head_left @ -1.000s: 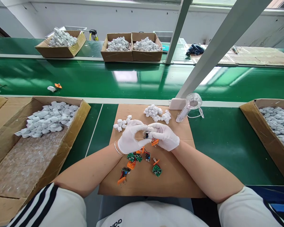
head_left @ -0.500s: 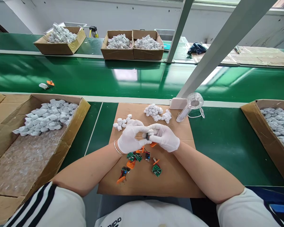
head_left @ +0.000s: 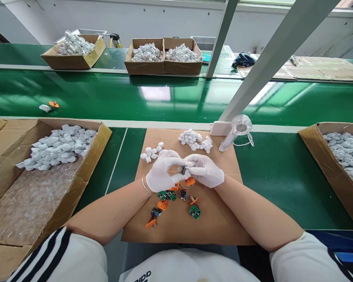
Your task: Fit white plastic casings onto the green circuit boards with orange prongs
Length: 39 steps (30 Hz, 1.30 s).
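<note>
My left hand (head_left: 164,172), in a white glove, pinches a small circuit board (head_left: 183,170) from the left. My right hand (head_left: 206,170), gloved too, closes on the same board from the right. An orange plug piece (head_left: 190,181) hangs just under the right fingers; the fingers hide most of the board. Below the hands, on a cardboard sheet (head_left: 223,219), lie several green circuit boards with orange plug pieces, among them one board (head_left: 195,211) at the right and one (head_left: 155,212) at the lower left. White wrapped pieces (head_left: 190,137) sit in small heaps beyond the hands.
A clear handheld fan-like device (head_left: 237,131) stands at the sheet's back right, by a slanted post (head_left: 253,74). Cardboard boxes of white pieces flank me, left (head_left: 91,168) and right (head_left: 320,156). More boxes (head_left: 145,69) stand behind the green conveyor belt (head_left: 100,94).
The orange plug piece shows more fully below my right fingers, and the board has tilted slightly. On the belt, a white piece and an orange piece have shifted left.
</note>
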Each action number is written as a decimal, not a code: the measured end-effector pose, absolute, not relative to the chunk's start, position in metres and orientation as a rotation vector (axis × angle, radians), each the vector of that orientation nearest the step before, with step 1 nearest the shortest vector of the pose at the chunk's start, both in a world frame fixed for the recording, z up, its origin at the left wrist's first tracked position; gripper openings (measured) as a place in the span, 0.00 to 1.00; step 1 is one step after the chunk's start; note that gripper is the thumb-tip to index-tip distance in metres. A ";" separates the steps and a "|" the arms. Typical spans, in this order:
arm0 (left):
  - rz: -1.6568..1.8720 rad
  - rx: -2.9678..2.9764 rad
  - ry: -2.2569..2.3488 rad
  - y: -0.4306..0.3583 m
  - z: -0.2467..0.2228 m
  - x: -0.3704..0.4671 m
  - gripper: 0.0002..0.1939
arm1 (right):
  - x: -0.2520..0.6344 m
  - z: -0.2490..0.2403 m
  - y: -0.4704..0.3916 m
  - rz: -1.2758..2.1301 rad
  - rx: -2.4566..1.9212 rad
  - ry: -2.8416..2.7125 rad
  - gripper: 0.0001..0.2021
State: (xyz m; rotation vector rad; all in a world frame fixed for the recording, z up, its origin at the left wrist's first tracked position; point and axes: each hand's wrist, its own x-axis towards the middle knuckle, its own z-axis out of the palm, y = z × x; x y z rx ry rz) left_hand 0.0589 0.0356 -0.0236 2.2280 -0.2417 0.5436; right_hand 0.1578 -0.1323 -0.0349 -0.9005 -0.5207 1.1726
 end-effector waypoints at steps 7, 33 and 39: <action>0.597 2.283 -0.328 0.034 -0.024 0.058 0.16 | 0.155 -0.035 -0.131 1.127 -0.969 -0.537 0.17; 0.642 2.497 -0.474 0.028 -0.026 0.060 0.11 | 0.157 -0.032 -0.134 1.109 -1.295 -0.735 0.14; 0.896 2.440 -0.589 0.025 -0.024 0.062 0.09 | 0.151 -0.027 -0.130 1.221 -1.140 -0.683 0.20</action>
